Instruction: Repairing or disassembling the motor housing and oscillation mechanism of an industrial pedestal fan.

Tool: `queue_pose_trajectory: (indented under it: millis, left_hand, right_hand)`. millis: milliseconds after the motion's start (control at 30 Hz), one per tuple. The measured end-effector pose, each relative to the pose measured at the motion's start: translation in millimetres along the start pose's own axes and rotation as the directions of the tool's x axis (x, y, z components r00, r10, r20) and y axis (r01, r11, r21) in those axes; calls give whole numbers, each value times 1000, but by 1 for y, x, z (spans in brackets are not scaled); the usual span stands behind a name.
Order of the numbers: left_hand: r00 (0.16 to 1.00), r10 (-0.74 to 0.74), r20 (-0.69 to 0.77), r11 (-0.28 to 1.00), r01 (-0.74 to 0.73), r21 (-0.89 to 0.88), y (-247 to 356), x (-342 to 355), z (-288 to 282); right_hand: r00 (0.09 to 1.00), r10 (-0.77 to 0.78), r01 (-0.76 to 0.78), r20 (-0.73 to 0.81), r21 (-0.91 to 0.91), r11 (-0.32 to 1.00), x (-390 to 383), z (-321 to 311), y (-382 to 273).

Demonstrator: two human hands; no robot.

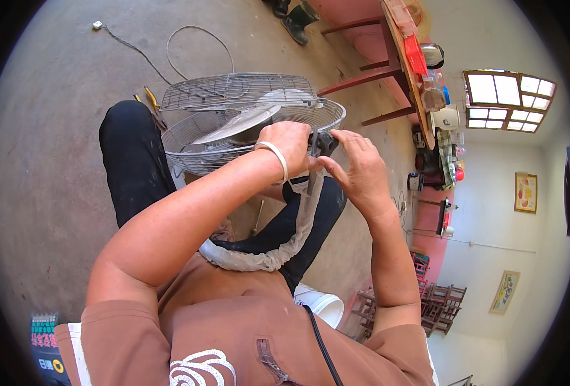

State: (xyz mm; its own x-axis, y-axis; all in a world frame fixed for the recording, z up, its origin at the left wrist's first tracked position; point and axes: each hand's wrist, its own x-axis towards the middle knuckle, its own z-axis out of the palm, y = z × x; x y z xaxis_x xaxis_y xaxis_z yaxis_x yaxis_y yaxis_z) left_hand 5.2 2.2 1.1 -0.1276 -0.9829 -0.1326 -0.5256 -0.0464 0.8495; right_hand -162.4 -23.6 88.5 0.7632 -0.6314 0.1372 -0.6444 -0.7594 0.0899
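Observation:
A metal fan (pixel 236 116) with a wire cage and pale blades lies in front of me between my knees. A curved tube (pixel 269 257) in crumpled translucent wrapping runs from the fan's mount down across my lap. My left hand (pixel 288 145) is closed around the tube's upper end beside the cage. My right hand (pixel 355 167) pinches the black knob (pixel 326 143) on the mount, thumb below and fingers above. Some of both hands' fingertips are hidden.
Yellow-handled pliers (pixel 154 103) and a coiled cable (pixel 175 38) lie on the floor (pixel 53 161). A wooden table (pixel 394 32) with containers stands at upper right, near rubber boots (pixel 298 26). A white bucket (pixel 326 305) is behind my hip; stacked chairs (pixel 442 309) stand farther right.

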Motion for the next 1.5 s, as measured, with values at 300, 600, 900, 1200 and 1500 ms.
queue_pose_trajectory:
  millis: [300,600,900,1200,1500]
  left_hand:
    - [1000,-6,5,1000,6,0,0,0,0]
    - [1000,-23,9,1000,24,-20,2,-1,-2]
    - [1000,2,-22,1000,-3,-30,0,0,2]
    - [1000,-4,-20,1000,4,-26,1,1,3]
    - [999,31,-37,999,-33,-33,-5,3,7]
  right_hand:
    - [958,186,-171,221,-83,982,10,4,-17]
    - [900,411,-358,145,-290,887,13,17,-32]
    - [882,387,-309,269,-292,905,12,-15,-16]
    - [986,-124,129,109,-43,991,12,-8,-1]
    - [819,357,-241,449,-297,924,18,-16,-13]
